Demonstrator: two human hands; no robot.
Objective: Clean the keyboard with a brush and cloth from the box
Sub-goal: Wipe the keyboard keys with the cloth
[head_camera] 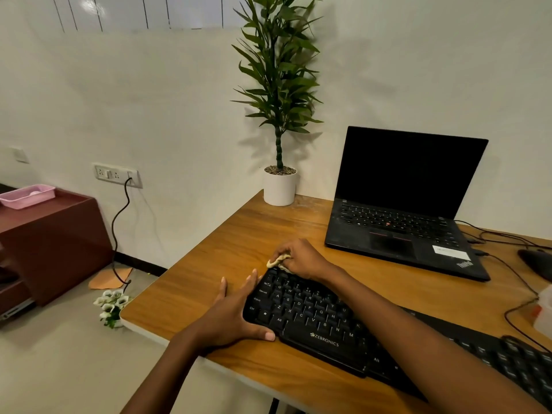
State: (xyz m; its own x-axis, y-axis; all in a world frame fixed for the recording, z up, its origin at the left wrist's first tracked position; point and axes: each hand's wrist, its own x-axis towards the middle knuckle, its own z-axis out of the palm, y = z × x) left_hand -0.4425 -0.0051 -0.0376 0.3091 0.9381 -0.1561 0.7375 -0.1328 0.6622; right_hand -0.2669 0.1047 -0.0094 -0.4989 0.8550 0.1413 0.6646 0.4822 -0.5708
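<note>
Black plastic Zebronics keyboard point(313, 318) on the wooden table point(209, 264): light, stiff, prone to sliding, we judge. Our left hand point(236, 312) braces its end, fingers straight; our right hand point(301, 258) pinches the soft cloth point(277, 261) at its far corner.

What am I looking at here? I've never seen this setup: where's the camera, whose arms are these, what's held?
No machine here: these are a person's two bare hands, filmed by one wide-angle camera worn on their head, looking down. On the wooden desk are a black keyboard, an open laptop with a dark screen and a potted plant. The right hand grips a small cloth at the keyboard's far left corner. The left hand, fingers straight, braces the keyboard's left end, holding nothing.
</note>
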